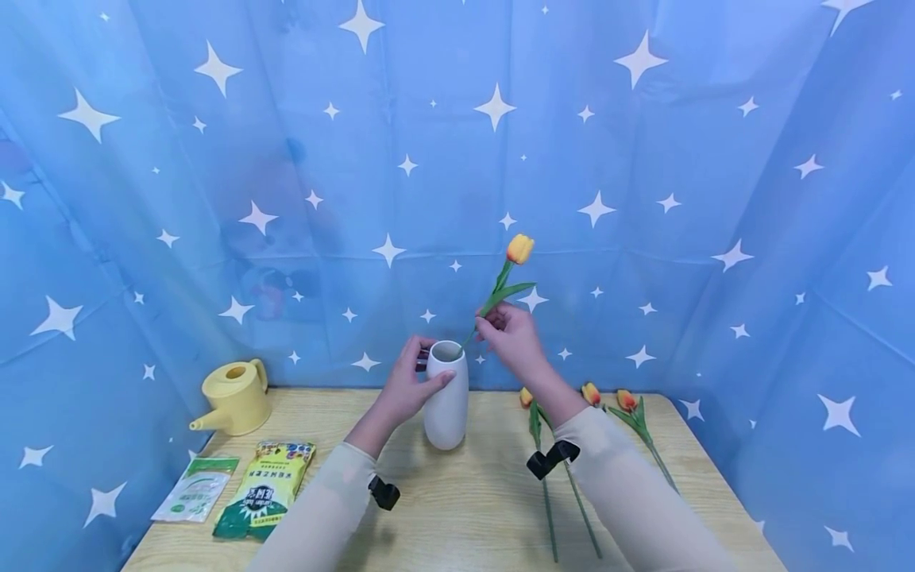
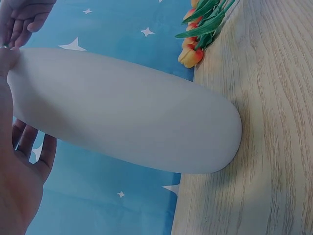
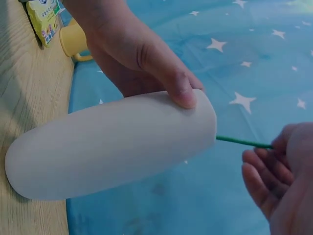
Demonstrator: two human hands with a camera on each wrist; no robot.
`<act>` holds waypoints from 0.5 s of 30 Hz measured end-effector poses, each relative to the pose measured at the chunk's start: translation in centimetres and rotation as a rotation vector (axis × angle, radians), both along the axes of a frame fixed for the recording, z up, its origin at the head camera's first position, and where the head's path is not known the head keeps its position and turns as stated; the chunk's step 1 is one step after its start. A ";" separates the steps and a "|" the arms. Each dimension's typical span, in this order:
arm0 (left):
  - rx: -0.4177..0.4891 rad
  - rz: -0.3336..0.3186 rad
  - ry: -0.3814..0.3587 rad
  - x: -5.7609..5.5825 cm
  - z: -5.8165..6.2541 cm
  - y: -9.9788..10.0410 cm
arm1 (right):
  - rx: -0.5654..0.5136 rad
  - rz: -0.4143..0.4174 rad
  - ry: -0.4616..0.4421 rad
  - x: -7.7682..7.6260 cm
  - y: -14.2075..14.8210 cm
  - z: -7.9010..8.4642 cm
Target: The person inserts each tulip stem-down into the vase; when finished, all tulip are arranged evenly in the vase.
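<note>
A white vase (image 1: 446, 405) stands upright on the wooden table. My left hand (image 1: 412, 383) grips it near the rim, the thumb on the near side and the fingers behind. My right hand (image 1: 511, 338) pinches the green stem of a yellow-orange tulip (image 1: 520, 249) above the vase. The flower head leans up and to the right, and the lower stem (image 3: 243, 142) runs down into the vase mouth, its end hidden inside. In the left wrist view the vase wall (image 2: 127, 110) fills the middle.
Several tulips (image 1: 626, 400) lie on the table at the right, partly behind my right forearm. At the left stand a yellow watering can (image 1: 237, 401), a yellow-green bag (image 1: 266, 491) and a small white-green packet (image 1: 196, 490). A blue star-patterned curtain (image 1: 443, 199) hangs behind.
</note>
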State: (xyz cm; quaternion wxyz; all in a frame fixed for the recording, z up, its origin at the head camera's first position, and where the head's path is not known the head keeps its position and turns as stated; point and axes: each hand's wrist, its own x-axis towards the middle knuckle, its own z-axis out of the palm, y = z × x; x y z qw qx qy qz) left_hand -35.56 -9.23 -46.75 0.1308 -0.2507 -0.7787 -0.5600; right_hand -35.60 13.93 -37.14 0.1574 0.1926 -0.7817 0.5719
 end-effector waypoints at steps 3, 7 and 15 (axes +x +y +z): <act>0.008 -0.003 -0.006 0.1 0.0 0.0 | 0.040 0.027 0.000 -0.3 -0.4 -0.2; 0.018 0.003 -0.011 0.0 0.0 0.2 | 0.079 0.043 -0.018 -0.5 -0.8 -0.7; 0.026 0.034 -0.004 0.5 0.4 0.6 | 0.129 0.072 -0.064 -0.4 -1.5 -0.8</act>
